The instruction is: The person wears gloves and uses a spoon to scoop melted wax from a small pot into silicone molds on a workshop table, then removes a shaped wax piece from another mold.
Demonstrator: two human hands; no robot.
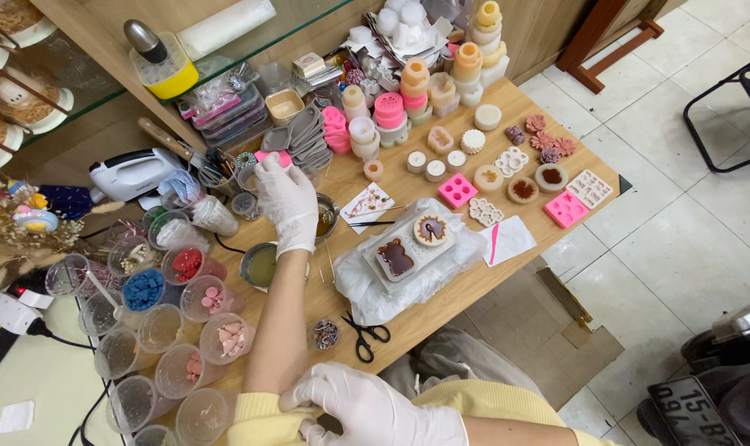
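Note:
My left hand [288,198], in a white glove, reaches across the wooden table [466,289] and pinches a small pink piece [273,155] near its back edge. Beneath that hand stand a metal bowl of amber liquid [328,217] and a metal cup of yellowish liquid [258,265]. My right hand [375,409], also gloved, is close to my body and grips the yellow sleeve [259,413] of my left arm. To the right, a white tray [412,244] with brown-filled moulds rests on a plastic sheet.
Several plastic cups [185,330] of coloured pieces crowd the left. Black scissors [366,334] lie near the front edge. Pink silicone moulds [457,190], round cast pieces and stacked moulds [412,83] fill the back and right. A white hand mixer [131,173] lies at the far left.

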